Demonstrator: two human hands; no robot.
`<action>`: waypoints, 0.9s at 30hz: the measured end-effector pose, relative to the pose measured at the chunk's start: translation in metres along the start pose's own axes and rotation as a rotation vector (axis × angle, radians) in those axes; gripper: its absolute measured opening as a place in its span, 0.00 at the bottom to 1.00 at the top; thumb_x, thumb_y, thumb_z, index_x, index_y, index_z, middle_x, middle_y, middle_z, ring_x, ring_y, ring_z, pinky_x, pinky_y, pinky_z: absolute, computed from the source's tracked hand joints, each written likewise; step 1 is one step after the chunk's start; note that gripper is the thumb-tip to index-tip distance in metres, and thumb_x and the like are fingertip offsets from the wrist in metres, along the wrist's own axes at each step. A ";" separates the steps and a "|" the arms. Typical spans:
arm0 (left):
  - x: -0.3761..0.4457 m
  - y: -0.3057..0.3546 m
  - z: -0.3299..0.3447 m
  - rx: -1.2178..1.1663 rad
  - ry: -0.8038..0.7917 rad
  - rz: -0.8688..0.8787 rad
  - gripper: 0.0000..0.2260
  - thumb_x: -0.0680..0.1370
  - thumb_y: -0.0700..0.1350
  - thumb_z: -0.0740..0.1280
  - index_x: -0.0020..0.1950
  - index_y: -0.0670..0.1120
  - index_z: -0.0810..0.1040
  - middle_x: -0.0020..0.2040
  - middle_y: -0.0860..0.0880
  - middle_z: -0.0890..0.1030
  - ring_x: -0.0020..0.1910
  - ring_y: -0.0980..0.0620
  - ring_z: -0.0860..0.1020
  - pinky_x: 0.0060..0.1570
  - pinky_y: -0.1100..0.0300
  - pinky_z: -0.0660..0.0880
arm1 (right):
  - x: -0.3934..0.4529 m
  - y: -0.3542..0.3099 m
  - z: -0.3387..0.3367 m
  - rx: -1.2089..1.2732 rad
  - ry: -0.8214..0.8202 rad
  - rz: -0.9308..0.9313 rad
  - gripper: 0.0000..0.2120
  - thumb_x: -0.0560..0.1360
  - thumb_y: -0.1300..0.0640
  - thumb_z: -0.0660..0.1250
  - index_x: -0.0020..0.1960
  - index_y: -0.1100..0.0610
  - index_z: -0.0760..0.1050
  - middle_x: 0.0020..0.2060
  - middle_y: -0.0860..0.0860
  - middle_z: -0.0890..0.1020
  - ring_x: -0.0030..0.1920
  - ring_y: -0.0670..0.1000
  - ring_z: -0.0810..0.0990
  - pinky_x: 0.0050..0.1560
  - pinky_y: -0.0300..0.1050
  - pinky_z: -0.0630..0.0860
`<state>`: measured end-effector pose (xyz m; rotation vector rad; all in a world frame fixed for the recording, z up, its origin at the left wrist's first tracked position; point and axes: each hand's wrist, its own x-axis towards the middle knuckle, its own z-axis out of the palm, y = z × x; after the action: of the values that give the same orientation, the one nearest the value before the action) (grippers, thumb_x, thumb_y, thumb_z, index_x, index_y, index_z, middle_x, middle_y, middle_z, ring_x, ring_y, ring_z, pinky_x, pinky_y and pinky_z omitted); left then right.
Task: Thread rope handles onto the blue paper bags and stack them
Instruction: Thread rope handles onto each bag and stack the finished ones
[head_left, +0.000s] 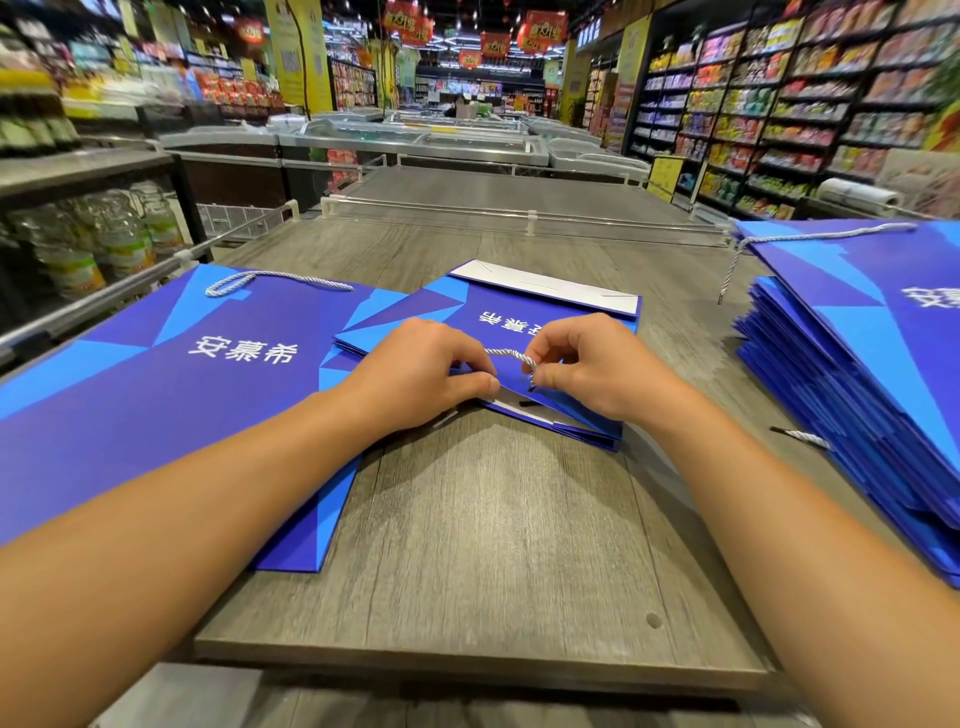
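A flat blue paper bag (470, 317) with white lettering lies in the middle of the wooden table (493, 519), its white base folded up at the far end. My left hand (415, 374) pinches the bag's near top edge. My right hand (587, 364) pinches a white-and-grey twisted rope (511, 354) just above a hole in that edge. The rope arcs between the two hands. To the left, a bag with a rope handle (156, 395) lies flat. On the right sits a tall stack of blue bags (862, 374).
A loose rope end (802, 437) pokes out beside the right stack, and another rope (737, 260) hangs over its far edge. Clear rails (519, 213) edge the table's far side. Freezer chests and store shelves stand beyond.
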<state>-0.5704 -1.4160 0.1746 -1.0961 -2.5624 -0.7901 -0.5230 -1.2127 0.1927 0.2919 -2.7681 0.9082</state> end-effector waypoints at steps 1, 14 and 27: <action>0.000 0.000 0.000 -0.005 0.003 -0.005 0.06 0.74 0.53 0.72 0.45 0.52 0.86 0.42 0.54 0.85 0.46 0.53 0.80 0.49 0.50 0.75 | 0.000 0.000 0.000 0.003 0.004 -0.007 0.14 0.72 0.63 0.74 0.38 0.46 0.77 0.33 0.42 0.80 0.32 0.35 0.75 0.38 0.28 0.68; 0.002 -0.003 0.001 0.003 -0.004 -0.054 0.15 0.70 0.61 0.64 0.43 0.55 0.85 0.38 0.52 0.83 0.43 0.52 0.79 0.45 0.49 0.76 | 0.001 0.002 0.008 0.122 0.002 0.043 0.12 0.71 0.63 0.74 0.37 0.47 0.78 0.36 0.45 0.81 0.36 0.41 0.76 0.47 0.39 0.73; 0.004 -0.005 -0.003 -0.040 0.159 -0.076 0.04 0.74 0.49 0.74 0.43 0.50 0.86 0.36 0.52 0.83 0.37 0.53 0.76 0.38 0.63 0.67 | -0.014 -0.015 -0.008 0.130 -0.064 0.089 0.05 0.72 0.57 0.74 0.48 0.51 0.85 0.24 0.37 0.77 0.27 0.38 0.72 0.31 0.28 0.65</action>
<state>-0.5767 -1.4181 0.1767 -0.9128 -2.4768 -0.9123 -0.5051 -1.2177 0.2038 0.2245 -2.8043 1.1228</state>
